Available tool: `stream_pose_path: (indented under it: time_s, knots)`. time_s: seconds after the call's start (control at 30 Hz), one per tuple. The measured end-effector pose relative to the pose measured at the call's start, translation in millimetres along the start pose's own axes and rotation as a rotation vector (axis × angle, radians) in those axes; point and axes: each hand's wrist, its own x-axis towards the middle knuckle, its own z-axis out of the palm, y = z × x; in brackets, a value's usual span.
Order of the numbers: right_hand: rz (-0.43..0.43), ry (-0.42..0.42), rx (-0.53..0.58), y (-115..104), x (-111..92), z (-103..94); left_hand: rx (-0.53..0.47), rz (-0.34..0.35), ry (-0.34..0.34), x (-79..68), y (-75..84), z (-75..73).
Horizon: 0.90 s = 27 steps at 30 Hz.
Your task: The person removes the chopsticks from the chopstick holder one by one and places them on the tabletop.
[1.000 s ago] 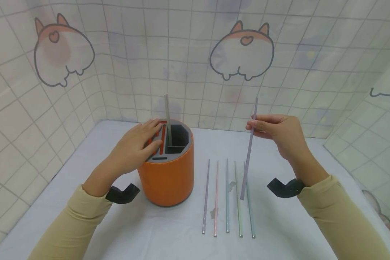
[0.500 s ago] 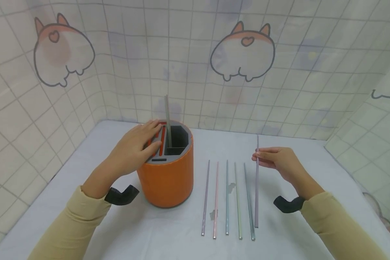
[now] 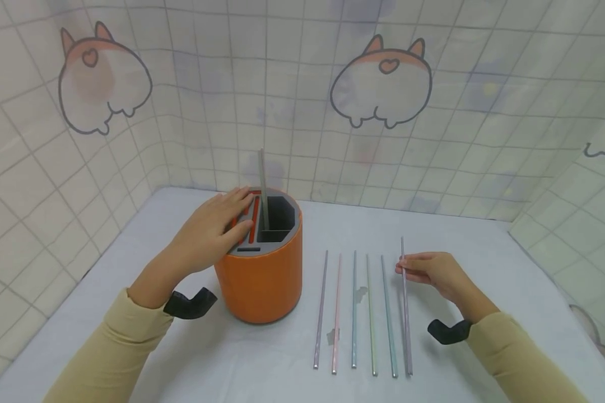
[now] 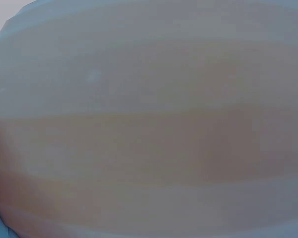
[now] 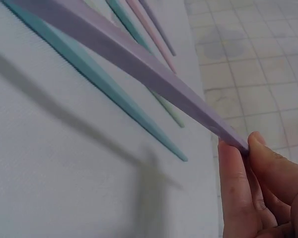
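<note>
In the head view, my right hand pinches a purple chopstick near its far end, between thumb and fingers. Low over the white tabletop, it lies along the right side of a teal chopstick; the right wrist view shows its shadow apart from it. My left hand rests on the slotted grey top of an orange utensil holder, fingers nearly straight. A pale greenish chopstick stands tilted in the holder's larger compartment. The left wrist view is a blur that shows no clear object.
Left of the teal chopstick lie a green chopstick, a blue one, a pink one and another purple one, roughly parallel. A grid-patterned curtain borders the table at the back and sides.
My right hand has lowered and come nearer with the purple chopstick, from above the row to its right end. The left hand stays on the holder.
</note>
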Motion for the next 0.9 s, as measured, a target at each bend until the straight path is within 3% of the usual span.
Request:
stream_pose_path:
  time_s: [0.47,0.73,0.9]
  knots:
    - [0.09,0.084,-0.068,21,6,8.2,0.001,0.002,0.007,1.2,0.1,1.1]
    - [0.052,0.179,-0.363,26,14,7.8,-0.004,-0.01,-0.002,-0.4,1.3,-0.7]
    - [-0.04,0.23,-0.496,4,13,11.1,-0.01,-0.008,-0.005,-0.2,2.4,-1.2]
